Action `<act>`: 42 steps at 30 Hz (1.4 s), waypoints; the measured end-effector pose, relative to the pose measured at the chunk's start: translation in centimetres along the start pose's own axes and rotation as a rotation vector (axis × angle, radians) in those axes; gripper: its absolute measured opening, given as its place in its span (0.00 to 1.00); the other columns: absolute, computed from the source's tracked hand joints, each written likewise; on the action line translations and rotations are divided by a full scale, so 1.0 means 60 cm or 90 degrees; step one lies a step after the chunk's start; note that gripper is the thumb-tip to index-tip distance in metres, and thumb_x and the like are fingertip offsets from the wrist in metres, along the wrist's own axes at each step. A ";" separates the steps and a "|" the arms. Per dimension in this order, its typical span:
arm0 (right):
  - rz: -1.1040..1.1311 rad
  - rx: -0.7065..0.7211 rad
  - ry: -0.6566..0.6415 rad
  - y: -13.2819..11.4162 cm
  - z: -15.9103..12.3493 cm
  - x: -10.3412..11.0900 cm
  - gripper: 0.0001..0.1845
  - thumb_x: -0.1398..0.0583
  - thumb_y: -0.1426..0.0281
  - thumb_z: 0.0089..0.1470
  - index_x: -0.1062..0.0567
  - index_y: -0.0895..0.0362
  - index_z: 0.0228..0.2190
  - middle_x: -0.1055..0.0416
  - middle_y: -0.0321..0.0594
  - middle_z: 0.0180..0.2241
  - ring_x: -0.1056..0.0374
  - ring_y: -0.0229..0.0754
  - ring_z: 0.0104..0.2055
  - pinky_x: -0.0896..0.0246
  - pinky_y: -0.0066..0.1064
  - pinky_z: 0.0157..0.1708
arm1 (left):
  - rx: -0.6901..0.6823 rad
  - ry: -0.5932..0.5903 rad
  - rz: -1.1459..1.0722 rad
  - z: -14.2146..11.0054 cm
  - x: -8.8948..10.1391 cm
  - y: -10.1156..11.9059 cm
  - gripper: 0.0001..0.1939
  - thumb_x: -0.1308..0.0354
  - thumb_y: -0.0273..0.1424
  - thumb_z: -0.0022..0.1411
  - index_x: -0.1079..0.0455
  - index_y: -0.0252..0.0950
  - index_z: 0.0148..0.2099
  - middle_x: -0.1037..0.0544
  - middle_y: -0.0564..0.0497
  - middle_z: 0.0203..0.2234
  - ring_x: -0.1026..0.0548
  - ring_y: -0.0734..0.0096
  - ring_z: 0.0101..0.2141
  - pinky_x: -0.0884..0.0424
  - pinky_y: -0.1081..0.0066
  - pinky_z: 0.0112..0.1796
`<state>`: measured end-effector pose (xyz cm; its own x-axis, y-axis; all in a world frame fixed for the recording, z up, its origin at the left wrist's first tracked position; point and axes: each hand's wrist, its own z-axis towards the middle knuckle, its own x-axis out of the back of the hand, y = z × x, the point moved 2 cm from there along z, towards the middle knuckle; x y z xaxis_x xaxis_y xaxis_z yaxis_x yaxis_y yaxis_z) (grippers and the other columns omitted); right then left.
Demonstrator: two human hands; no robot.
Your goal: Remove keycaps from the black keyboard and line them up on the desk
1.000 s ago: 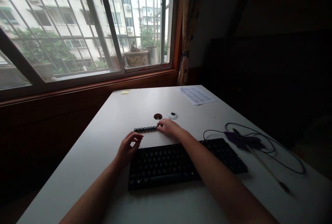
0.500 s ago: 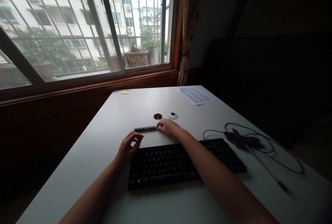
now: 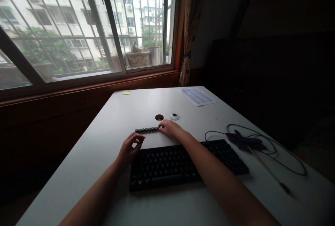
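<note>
A short row of black keycaps (image 3: 146, 129) lies on the white desk beyond the keyboard. At the row's right end, my right hand (image 3: 169, 127) has thumb and fingers closed on a keycap (image 3: 158, 127), mostly covered by the fingertips. My left hand (image 3: 131, 145) hovers just in front of the row's left part, near the keyboard's upper left corner. Its fingers are curved, with a gap between thumb and index finger and nothing visible in them. The black keyboard (image 3: 164, 165) lies under my forearms, and my right forearm hides part of it.
Beyond my right hand are a round desk hole (image 3: 159, 117) and its white cover (image 3: 174, 117). Printed papers (image 3: 199, 97) and a yellow sticky note (image 3: 126, 92) lie at the far edge. A purple cloth (image 3: 244, 141), a coiled cable (image 3: 285, 165) and a thin brush (image 3: 272, 173) lie right.
</note>
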<state>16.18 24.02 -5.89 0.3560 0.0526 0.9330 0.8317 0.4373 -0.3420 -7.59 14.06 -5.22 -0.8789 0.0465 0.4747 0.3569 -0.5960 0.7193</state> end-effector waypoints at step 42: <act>0.020 0.003 0.029 0.005 -0.004 -0.005 0.14 0.39 0.66 0.55 0.21 0.55 0.43 0.26 0.44 0.42 0.30 0.43 0.42 0.39 0.29 0.42 | -0.007 -0.007 0.002 -0.001 -0.002 -0.004 0.09 0.47 0.24 0.64 0.28 0.37 0.44 0.27 0.47 0.37 0.27 0.68 0.38 0.28 0.68 0.37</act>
<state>16.39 23.93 -6.31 0.4017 0.0256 0.9154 0.8175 0.4404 -0.3710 -7.60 14.14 -5.48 -0.8743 0.0537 0.4824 0.3557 -0.6053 0.7121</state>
